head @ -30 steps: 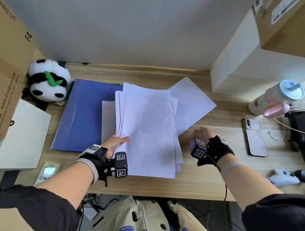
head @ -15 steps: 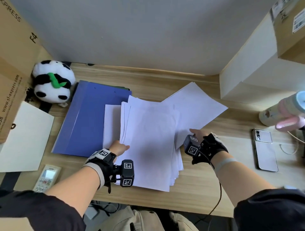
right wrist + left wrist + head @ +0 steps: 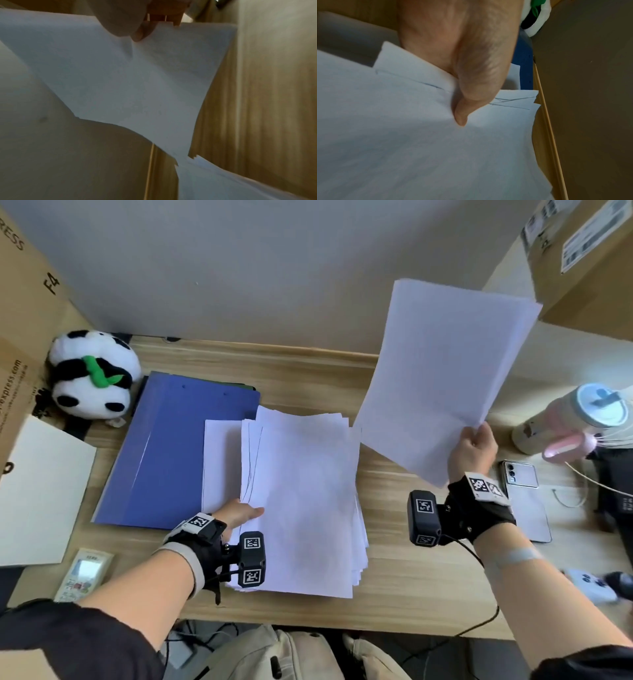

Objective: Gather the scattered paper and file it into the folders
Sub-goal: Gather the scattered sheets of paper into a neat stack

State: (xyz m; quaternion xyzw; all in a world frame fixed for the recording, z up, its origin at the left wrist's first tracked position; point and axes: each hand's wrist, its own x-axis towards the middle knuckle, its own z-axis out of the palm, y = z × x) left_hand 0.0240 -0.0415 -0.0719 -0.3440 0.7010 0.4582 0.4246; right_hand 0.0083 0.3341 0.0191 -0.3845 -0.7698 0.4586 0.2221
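Note:
A loose stack of white paper point(image 3: 301, 501) lies in the middle of the wooden desk point(image 3: 404, 583), partly over a blue folder point(image 3: 171, 453) on its left. My left hand point(image 3: 239, 513) pinches the stack's left edge, thumb point(image 3: 462, 116) on top of the stack point(image 3: 419, 148) and the other fingers hidden under it. Raised above the desk's right side, my right hand point(image 3: 474, 446) pinches a few white sheets point(image 3: 442, 378) by their lower right corner; in the right wrist view the thumb point(image 3: 140, 32) lies on the sheets point(image 3: 128, 81).
A plush panda point(image 3: 90, 374) sits behind the folder at the far left. A white card point(image 3: 37, 491) and a small remote point(image 3: 84, 573) lie at the left front. A phone point(image 3: 524, 494) and a pink-lidded cup point(image 3: 579, 419) stand on the right. Cardboard boxes point(image 3: 582, 254) flank both sides.
My right hand took hold of the sheets that lay at the back right and lifted them off the desk, up and to the right. My left hand stays at the stack's left edge.

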